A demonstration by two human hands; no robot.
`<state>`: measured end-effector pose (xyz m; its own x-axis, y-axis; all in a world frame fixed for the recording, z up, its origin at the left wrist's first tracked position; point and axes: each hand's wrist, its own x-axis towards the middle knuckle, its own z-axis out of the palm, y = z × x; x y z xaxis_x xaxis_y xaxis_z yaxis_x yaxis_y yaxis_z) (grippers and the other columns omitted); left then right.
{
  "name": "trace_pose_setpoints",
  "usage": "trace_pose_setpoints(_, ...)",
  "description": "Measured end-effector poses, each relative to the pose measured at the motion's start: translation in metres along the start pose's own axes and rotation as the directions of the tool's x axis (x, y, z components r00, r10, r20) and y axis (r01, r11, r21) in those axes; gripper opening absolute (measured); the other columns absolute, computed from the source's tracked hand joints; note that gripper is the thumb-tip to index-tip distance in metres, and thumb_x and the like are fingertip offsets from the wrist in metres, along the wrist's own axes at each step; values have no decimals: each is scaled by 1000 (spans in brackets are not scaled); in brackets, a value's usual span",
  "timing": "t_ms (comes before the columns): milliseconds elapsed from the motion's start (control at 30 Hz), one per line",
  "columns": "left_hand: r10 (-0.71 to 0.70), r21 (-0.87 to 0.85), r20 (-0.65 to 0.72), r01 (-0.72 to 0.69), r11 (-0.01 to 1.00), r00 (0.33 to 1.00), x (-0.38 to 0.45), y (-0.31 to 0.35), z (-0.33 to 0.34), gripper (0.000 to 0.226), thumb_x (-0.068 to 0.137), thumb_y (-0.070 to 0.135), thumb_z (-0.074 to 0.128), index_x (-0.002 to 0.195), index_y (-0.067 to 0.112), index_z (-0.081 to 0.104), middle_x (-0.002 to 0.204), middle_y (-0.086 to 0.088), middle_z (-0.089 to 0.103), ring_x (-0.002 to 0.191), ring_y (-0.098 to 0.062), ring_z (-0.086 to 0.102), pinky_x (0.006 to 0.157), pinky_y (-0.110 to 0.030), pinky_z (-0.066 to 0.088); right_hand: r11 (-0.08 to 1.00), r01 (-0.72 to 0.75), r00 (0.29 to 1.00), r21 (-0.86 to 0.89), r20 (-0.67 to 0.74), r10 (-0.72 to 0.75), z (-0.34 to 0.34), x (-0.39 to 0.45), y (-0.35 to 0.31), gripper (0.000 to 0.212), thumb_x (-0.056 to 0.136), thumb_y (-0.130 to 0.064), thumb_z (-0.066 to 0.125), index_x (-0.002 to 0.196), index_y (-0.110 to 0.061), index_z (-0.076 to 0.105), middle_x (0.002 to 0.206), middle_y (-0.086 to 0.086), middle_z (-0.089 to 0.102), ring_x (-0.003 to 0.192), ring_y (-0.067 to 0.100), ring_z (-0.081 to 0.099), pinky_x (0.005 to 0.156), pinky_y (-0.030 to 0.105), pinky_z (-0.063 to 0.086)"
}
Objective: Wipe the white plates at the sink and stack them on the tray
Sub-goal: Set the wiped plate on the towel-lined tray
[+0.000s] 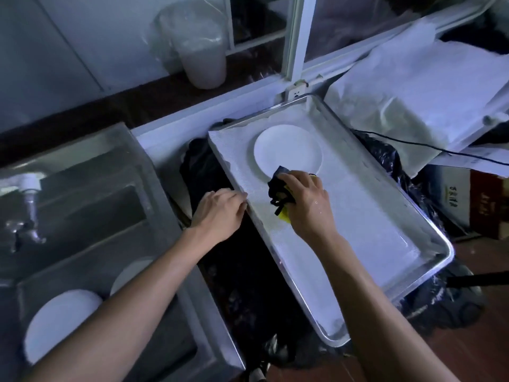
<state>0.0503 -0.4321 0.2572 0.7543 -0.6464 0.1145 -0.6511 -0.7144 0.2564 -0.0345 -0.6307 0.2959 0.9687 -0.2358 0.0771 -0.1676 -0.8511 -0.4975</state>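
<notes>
One white plate (286, 150) lies flat at the far end of the metal tray (429, 274), which is lined with white cloth. My right hand (308, 205) grips a dark and yellow wiping cloth (279, 193) just at the plate's near edge, over the tray. My left hand (220, 213) rests with relaxed fingers on the tray's left rim. Two more white plates lie in the steel sink (154, 194) at lower left: one plate (55, 323) is largely in view, the other plate (129, 274) is partly hidden behind my left forearm.
A faucet (27, 205) stands over the sink at left. Black plastic sheeting (239, 285) fills the gap between sink and tray. A plastic-wrapped container (203, 59) stands on the ledge behind. White cloth (413, 86) covers a surface at right, with a black cable (413, 144) across it.
</notes>
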Motion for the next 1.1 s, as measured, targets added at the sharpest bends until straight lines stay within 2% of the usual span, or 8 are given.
trace_pose_setpoints(167,-110,-55,-25,109,993,994,-73,-57,-22,18,94,14,57,101,9,73,94,-8,74,90,-33,69,75,-44,56,988,150,984,-26,98,-147,40,-9,-84,67,78,0,53,139,-27,54,142,-3,51,121,35,44,93,49,44)
trace_pose_setpoints(333,-247,-106,23,248,963,969,-155,-124,-32,24,94,11,51,103,7,72,97,-15,73,84,-37,69,67,-41,55,966,260,943,-5,214,-253,99,-26,-165,65,79,-2,57,140,-26,53,144,-1,49,124,36,44,92,53,46)
trace_pose_setpoints(433,-363,-137,85,372,918,928,-207,-160,-34,24,97,16,48,103,6,70,97,-16,71,86,-38,69,71,-41,54,958,287,912,14,302,-278,138,-41,-206,66,82,-2,57,142,-28,50,145,-1,47,125,35,42,94,54,45)
trace_pose_setpoints(600,-474,-57,100,481,875,875,-283,-215,-31,33,99,23,48,123,18,70,119,-10,72,106,-33,68,86,-39,55,945,328,850,8,435,-299,203,-67,-258,66,82,-1,56,143,-27,49,145,0,47,130,34,40,96,55,44)
trace_pose_setpoints(733,-529,-65,157,543,837,834,-323,-247,-21,26,94,16,52,107,13,74,109,-10,75,98,-32,70,78,-39,56,946,325,823,1,492,-284,247,-84,-286,65,83,-1,55,142,-27,50,142,2,50,126,34,44,99,53,45)
trace_pose_setpoints(867,-558,-86,192,581,809,807,-353,-279,-3,22,92,16,57,105,10,73,107,-11,73,99,-33,67,77,-42,57,948,317,807,-17,530,-260,287,-95,-304,66,82,-1,55,142,-27,50,142,2,50,127,34,43,97,54,45)
trace_pose_setpoints(1000,-586,-125,225,620,775,778,-365,-296,14,14,92,15,54,93,11,68,99,-8,68,95,-32,62,69,-39,53,950,312,795,-27,554,-246,313,-96,-307,68,79,3,55,141,-26,52,142,0,51,126,33,43,96,55,45)
trace_pose_setpoints(1100,-637,-184,260,685,705,726,-366,-304,33,17,94,15,53,100,13,68,106,-6,68,99,-31,62,71,-39,53,942,332,778,-39,576,-251,331,-92,-304,67,80,5,56,140,-26,53,141,1,52,125,34,44,96,56,45)
